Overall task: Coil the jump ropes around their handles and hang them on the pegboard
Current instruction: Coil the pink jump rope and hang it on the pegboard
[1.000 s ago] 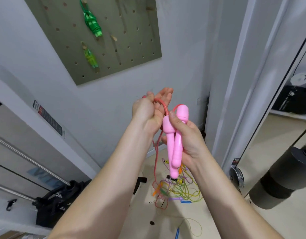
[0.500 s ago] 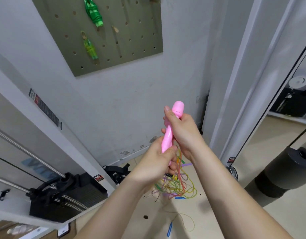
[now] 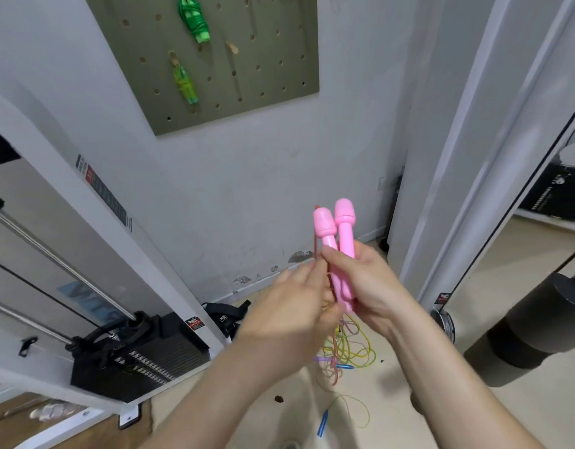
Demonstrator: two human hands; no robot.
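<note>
My right hand [image 3: 365,286] grips two pink jump rope handles [image 3: 339,244] held side by side and upright, their knobbed ends on top. A thin red rope [image 3: 317,244] runs down beside the left handle. My left hand [image 3: 296,314] is just left of the handles, blurred, with its fingers curled around the rope near the handles' lower part. The olive pegboard [image 3: 273,89] hangs on the wall above, with two coiled green jump ropes [image 3: 194,19] [image 3: 184,81] on its pegs and an empty wooden peg [image 3: 231,47].
A tangle of coloured jump ropes [image 3: 351,351] lies on the floor below my hands, with a blue handle [image 3: 322,422] nearer me. A weight-stack machine [image 3: 140,354] stands at left. A dark cylinder [image 3: 535,322] sits on the floor at right.
My left hand went from up beside the handle tops down to their lower end and now sits at mid-handle, moving the rope. The handles stay in my right hand.
</note>
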